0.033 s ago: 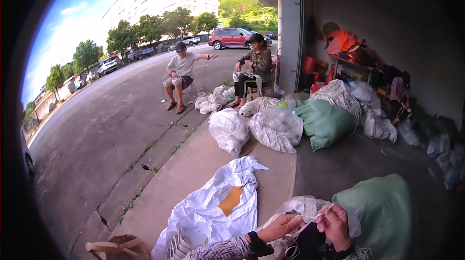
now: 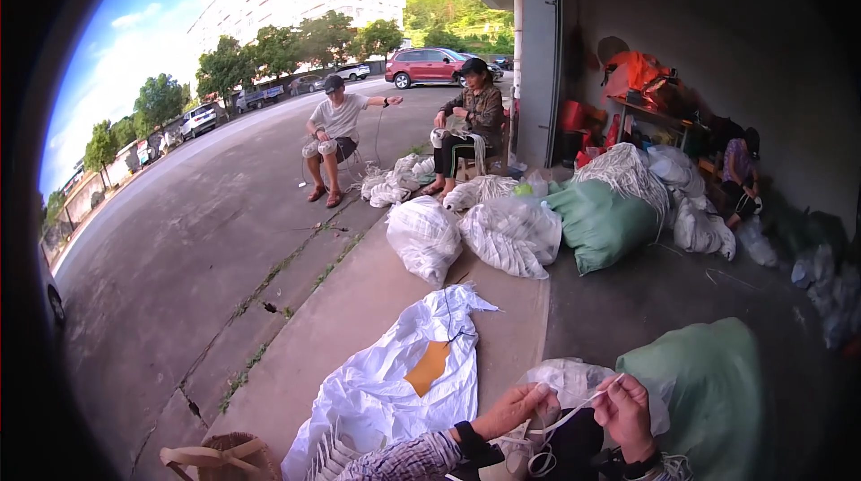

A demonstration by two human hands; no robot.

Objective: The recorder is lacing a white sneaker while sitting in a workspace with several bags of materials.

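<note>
Fingers (image 2: 628,394) of two hands (image 2: 516,411) (image 2: 626,420), one cord (image 2: 583,407)

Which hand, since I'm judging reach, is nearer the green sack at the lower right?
The right. In the picture, the right hand is just left of the green sack; the left hand is farther left, beyond the right hand.

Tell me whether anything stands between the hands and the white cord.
Nothing visible does: the left hand and right hand both hold the cord, and the stretch between them is uncovered. The green sack sits to the right, out of the way.
</note>
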